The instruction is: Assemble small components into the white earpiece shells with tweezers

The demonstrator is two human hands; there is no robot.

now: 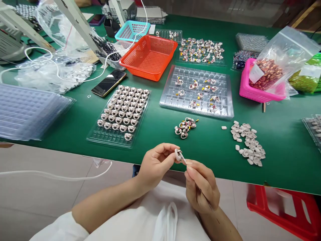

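Observation:
My left hand [156, 164] pinches a small white shell-shaped part [178, 154] at the table's near edge. My right hand [202, 185] is closed around thin metal tweezers [182, 157], whose tips touch that part. Just beyond my hands lies a small heap of assembled parts with coils [185, 127]. A pile of loose white shells [249, 147] lies to the right. A clear tray [110, 137] at the left holds rows of white shells. Another clear tray [173, 100] ahead holds several finished pieces.
An orange basket [149, 57], a teal basket [132, 30] and a pink basket [247, 88] with a bag of copper coils stand further back. A phone [108, 82] lies beside the orange basket. Stacked empty trays [27, 113] sit left. A red stool [283, 211] stands at lower right.

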